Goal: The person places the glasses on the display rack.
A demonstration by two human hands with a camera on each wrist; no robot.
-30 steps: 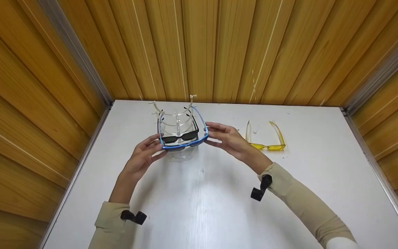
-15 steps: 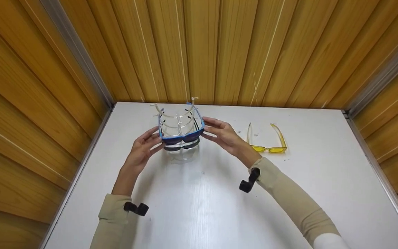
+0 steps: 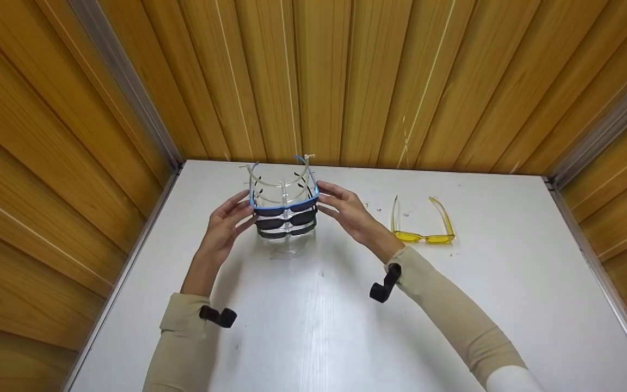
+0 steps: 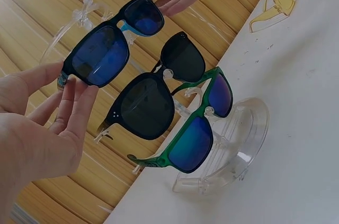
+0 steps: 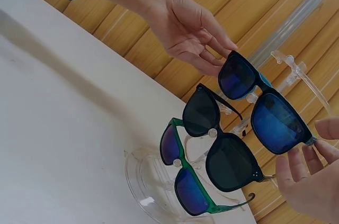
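My left hand (image 3: 225, 226) and right hand (image 3: 350, 215) pinch the two sides of a pair of blue-framed sunglasses (image 4: 100, 54), one at each hinge end. The pair is at a clear display stand (image 4: 249, 147), above two other pairs on it. Directly beneath are black sunglasses (image 4: 148, 105), and lower still green-framed sunglasses (image 4: 190, 144) with blue-violet lenses. In the right wrist view, a clear nose peg (image 5: 252, 97) of the stand shows close to the blue pair's bridge. Whether the bridge rests on it I cannot tell.
Yellow glasses (image 3: 438, 238) lie with temples unfolded on the white table (image 3: 313, 326), right of the stand. The stand's uppermost curved arm (image 3: 275, 183) rises behind the blue pair. Wood-patterned walls (image 3: 324, 81) close off the back and sides.
Both hands have raised the blue sunglasses and moved them back toward the stand, from in front of the black pair to above it. The black and green pairs below now show more fully.
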